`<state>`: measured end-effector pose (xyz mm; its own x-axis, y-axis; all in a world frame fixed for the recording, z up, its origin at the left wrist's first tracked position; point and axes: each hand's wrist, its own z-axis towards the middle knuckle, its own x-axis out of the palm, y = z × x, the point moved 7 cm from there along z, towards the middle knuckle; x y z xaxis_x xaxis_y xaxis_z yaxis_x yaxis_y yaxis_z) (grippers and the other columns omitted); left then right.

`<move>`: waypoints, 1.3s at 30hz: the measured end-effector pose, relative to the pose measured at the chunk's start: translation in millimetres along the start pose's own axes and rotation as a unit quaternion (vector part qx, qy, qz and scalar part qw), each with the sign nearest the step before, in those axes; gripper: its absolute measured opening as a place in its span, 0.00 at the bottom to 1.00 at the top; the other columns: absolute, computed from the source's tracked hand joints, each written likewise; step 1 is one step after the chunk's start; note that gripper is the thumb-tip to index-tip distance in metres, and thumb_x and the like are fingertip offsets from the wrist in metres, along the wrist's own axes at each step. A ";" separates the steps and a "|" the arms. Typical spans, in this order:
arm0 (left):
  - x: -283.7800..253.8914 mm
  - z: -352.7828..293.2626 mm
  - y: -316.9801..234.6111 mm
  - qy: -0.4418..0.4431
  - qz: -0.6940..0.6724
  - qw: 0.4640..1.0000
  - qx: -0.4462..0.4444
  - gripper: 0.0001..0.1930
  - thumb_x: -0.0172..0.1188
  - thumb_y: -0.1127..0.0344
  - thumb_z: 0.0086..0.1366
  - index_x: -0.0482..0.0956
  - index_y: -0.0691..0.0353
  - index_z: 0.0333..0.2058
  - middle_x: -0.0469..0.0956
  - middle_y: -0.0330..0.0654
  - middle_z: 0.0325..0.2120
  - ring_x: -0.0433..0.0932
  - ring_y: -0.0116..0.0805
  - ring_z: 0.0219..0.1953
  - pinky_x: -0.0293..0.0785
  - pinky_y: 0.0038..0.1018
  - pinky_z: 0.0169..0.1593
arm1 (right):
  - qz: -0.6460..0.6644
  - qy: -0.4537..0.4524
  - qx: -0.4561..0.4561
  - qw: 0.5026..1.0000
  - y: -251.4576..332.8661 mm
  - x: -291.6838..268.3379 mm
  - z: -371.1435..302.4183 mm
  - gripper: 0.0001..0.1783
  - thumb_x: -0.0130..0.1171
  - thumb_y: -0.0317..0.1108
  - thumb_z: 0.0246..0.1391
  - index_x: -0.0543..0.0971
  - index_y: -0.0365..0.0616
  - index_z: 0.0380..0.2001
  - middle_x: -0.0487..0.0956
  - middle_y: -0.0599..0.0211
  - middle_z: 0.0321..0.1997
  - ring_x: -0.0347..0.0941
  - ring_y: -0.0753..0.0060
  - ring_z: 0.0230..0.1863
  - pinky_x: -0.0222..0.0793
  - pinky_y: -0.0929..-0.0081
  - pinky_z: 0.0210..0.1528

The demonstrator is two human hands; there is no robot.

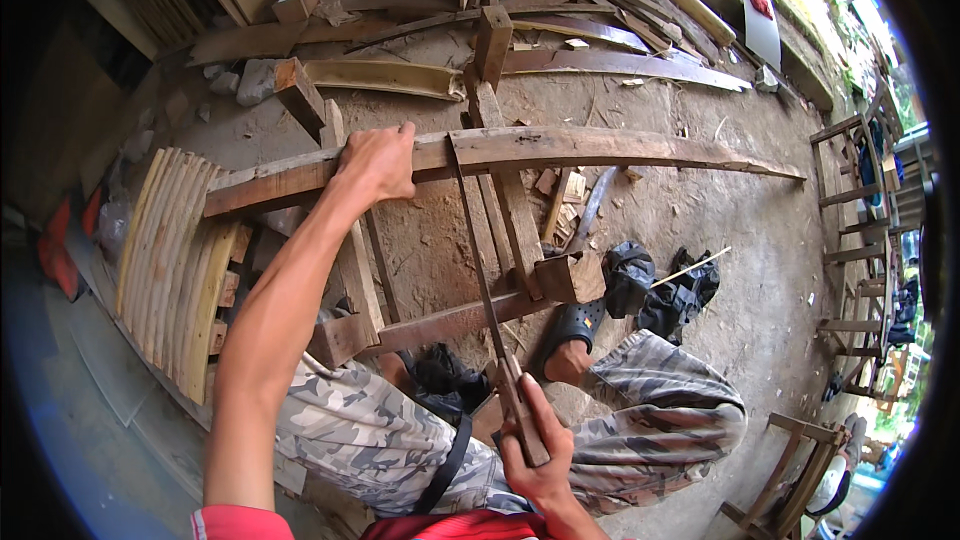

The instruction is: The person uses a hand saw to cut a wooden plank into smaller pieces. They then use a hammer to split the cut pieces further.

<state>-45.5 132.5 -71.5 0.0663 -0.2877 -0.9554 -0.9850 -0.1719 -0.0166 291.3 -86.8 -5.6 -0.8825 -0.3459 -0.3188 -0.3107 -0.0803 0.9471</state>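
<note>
A long wooden beam (600, 147) lies across a low wooden sawhorse frame (515, 225), its right end reaching out past the frame. My left hand (378, 162) is closed round the beam left of the cut line, pressing it down. My right hand (540, 455) grips the wooden handle of a handsaw (480, 260) close to my lap. From there the narrow blade runs forward, and its far end meets the beam just right of my left hand. How deep the teeth sit in the wood cannot be made out.
Stacked curved wooden slats (165, 270) stand at the left. Black plastic bags (630, 275) lie beside my clog-shod foot (575, 330). Boards and scrap timber (620, 65) are piled at the back. Wooden frames (855, 250) line the right side.
</note>
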 end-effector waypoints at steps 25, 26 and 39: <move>-18.1 -26.5 -22.9 -0.017 0.011 1.000 -0.005 0.40 0.68 0.64 0.43 0.71 0.70 0.58 0.83 0.54 0.42 0.84 0.53 0.45 0.82 0.42 0.53 | 0.090 -0.013 0.006 0.996 -19.7 7.5 61.3 0.39 0.57 0.23 0.52 0.67 0.48 0.70 0.86 0.53 0.36 0.85 0.67 0.31 0.78 0.73 0.38; -18.3 -27.5 -21.8 -0.022 0.010 1.000 -0.005 0.40 0.69 0.63 0.43 0.71 0.70 0.58 0.83 0.55 0.42 0.84 0.54 0.45 0.82 0.42 0.52 | 0.098 -0.014 0.010 0.995 -20.6 5.0 69.9 0.39 0.57 0.23 0.52 0.68 0.49 0.70 0.86 0.52 0.36 0.85 0.67 0.31 0.78 0.72 0.38; -6.5 -48.3 -31.5 -0.004 0.006 1.000 0.007 0.37 0.69 0.60 0.42 0.73 0.68 0.53 0.83 0.58 0.40 0.84 0.57 0.45 0.81 0.45 0.51 | 0.113 0.005 0.006 0.994 -13.0 34.5 119.7 0.42 0.59 0.23 0.53 0.62 0.52 0.73 0.82 0.38 0.47 0.81 0.36 0.45 0.78 0.60 0.45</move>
<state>-7.2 94.3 -50.5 0.0538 -0.2815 -0.9580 -0.9878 -0.1553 -0.0099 222.6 14.2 -33.3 -0.9267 -0.3625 -0.0985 -0.1098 0.0106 0.9939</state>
